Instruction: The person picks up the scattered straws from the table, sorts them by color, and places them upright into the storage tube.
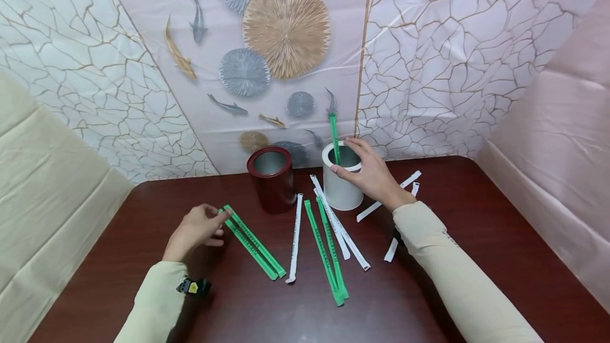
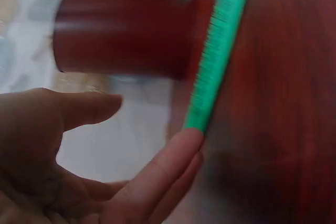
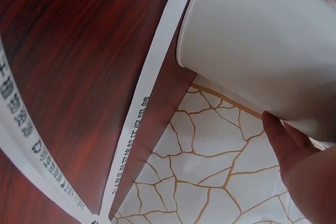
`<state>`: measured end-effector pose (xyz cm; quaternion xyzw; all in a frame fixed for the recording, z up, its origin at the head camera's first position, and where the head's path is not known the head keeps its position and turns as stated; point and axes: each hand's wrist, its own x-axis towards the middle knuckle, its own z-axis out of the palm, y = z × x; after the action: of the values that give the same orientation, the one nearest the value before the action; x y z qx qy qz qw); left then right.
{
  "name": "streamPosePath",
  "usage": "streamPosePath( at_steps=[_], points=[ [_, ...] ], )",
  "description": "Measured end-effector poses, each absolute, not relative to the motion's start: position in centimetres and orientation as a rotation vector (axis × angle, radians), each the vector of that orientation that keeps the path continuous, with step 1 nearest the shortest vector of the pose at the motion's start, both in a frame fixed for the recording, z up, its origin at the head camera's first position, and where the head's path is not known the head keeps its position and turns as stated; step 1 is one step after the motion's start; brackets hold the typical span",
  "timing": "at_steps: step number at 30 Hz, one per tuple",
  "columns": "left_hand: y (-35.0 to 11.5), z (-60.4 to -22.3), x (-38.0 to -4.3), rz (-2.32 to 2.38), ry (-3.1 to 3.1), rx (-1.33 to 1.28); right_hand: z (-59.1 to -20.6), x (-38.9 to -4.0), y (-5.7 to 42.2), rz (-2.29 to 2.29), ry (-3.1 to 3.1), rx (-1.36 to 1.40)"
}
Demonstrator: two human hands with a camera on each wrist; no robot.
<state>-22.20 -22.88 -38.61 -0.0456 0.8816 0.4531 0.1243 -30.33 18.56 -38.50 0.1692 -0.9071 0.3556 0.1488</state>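
We are looking at a big, dark red-brown wooden desk (image 1: 143, 226). It is carrying a dark red round can (image 1: 276, 189) and, to the right, a white round can (image 1: 340, 189). The person's right hand (image 1: 376, 173) is reaching over the white can, and its grip is grasping the can near the rim. The left hand (image 1: 195, 232) is keeping its grip loose: one finger is touching the end of a pair of thin, flat green strips (image 1: 247, 245), and the thumb is standing apart.

One tall green strip (image 1: 335, 139) is leaning inside the white can and poking out. Two more green strips (image 1: 323, 252) are lying in the middle. Thin white strips with print (image 1: 339, 222) are lying just beside them, some crossing.

We are thinking the white can could be tipping if the thumb is catching on its rim. The left pair could be sliding away, because no thumb is pinching it. The crossed strips could be dragging each other along.
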Motion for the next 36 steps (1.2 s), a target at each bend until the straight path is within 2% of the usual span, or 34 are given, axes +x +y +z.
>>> streamPosePath(
  at_steps=[8,21,36],
  points=[
    [-22.4,-40.6,-22.7,1.244,2.584,-0.204,-38.4,-30.2,18.4,1.029,-2.603,0.484],
    [-21.4,-40.7,-23.1,1.123,2.656,-0.214,-38.4,-30.2,18.7,1.046,-2.587,0.478],
    [-20.9,-40.4,-21.9,1.125,2.626,-0.271,-38.4,-30.1,18.6,1.057,-2.583,0.467]
  ],
)
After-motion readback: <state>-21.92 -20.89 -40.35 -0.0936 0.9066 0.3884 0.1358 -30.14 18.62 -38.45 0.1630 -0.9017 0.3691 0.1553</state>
